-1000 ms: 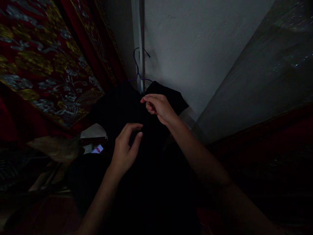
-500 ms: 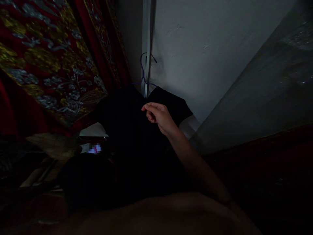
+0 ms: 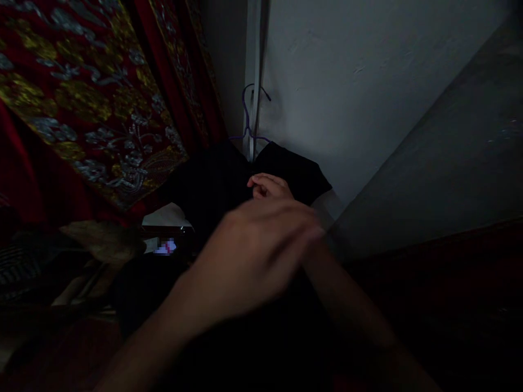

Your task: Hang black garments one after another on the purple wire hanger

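Observation:
A black short-sleeved shirt (image 3: 204,179) hangs on a purple hanger (image 3: 247,117), whose hook goes over a pale vertical rail at the wall. My right hand (image 3: 273,185) is in front of the shirt's chest, just below the neckline. Its fingers are curled in; whatever they might hold is lost against the dark cloth. Nearer to me, my left hand (image 3: 261,250) crosses over the right wrist and forearm and covers part of them. Motion blurs this hand, and its fingers cannot be made out well.
A red cloth (image 3: 102,109) with gold and silver flower embroidery hangs at the left. Behind the shirt and to the right stands a pale grey wall (image 3: 347,71). A woven straw-like item (image 3: 102,239) and other dim things lie at the lower left.
My left hand has come in from the lower left and now passes across my right forearm. My right hand stays before the shirt, and the view has shifted slightly.

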Available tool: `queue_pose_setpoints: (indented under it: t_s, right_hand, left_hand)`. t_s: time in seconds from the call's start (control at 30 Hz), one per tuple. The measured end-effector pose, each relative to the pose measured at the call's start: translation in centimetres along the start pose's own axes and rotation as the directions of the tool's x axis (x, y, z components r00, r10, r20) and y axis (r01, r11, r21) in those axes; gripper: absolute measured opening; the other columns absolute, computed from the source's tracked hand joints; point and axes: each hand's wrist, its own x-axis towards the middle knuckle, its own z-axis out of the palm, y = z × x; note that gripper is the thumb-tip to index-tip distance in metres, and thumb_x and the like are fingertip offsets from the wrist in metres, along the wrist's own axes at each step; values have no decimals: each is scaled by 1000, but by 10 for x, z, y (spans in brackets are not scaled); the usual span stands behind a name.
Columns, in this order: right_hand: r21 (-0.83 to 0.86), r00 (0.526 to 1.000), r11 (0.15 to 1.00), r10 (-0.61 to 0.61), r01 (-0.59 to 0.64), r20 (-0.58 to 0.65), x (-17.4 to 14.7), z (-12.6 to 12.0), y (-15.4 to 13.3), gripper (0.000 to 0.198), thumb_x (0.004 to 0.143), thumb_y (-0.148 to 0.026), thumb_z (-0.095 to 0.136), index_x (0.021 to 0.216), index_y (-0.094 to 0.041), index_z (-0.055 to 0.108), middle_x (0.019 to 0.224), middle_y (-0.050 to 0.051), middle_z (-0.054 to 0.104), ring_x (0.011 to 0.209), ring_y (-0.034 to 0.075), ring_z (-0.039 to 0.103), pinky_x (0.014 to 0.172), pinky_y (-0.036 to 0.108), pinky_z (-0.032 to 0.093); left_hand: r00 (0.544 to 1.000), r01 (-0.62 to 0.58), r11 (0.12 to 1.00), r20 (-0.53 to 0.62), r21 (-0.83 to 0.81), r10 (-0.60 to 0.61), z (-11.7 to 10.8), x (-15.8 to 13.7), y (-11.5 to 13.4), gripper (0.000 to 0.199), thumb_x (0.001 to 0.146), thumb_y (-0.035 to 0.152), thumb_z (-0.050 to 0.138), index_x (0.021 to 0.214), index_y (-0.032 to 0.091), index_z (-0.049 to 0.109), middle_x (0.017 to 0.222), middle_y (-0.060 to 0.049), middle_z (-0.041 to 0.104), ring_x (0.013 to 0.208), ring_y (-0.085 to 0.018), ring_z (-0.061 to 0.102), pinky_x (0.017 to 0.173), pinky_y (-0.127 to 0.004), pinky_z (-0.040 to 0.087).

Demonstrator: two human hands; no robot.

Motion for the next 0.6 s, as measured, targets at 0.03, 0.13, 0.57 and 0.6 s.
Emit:
queue_pose_setpoints:
  t_s: [0.03,0.13,0.57,0.6]
  right_hand:
    - [1,999,1000,-20,20,-27,-1,0,-1,17,83,-25,56,70,-16,63,51,-4,48,46,8,39,45,22,25]
    - [-30,993,995,-98,96,-71,-2,1,-6,20,80,-28,55,65,-17,62,49,-4,47,44,7,37,43,23,21]
    - [-134,969,972,-211,194,-131,22,2,17,20,76,-28,59,59,-17,62,46,-5,45,43,7,38,43,22,24]
    - [-132,970,974,-203,186,-136,22,5,15,21,76,-27,58,58,-17,62,46,-5,45,43,7,38,43,22,24]
  left_hand:
    - [998,-55,998,42,38,53,-5,23,-13,13,92,32,63,97,25,74,100,-5,74,97,-26,70,89,-42,58]
    - [976,-212,960,97,185,197,-15,72,-55,23,94,23,58,114,20,69,113,-6,72,102,-22,68,92,-36,53]
    - [957,-225,942,-123,249,261,11,85,-90,13,93,20,56,83,20,63,83,-4,65,79,-19,60,74,-31,46]
    - [952,-228,944,-148,240,268,11,85,-91,12,93,21,56,83,20,63,83,-4,65,80,-18,60,74,-31,46]
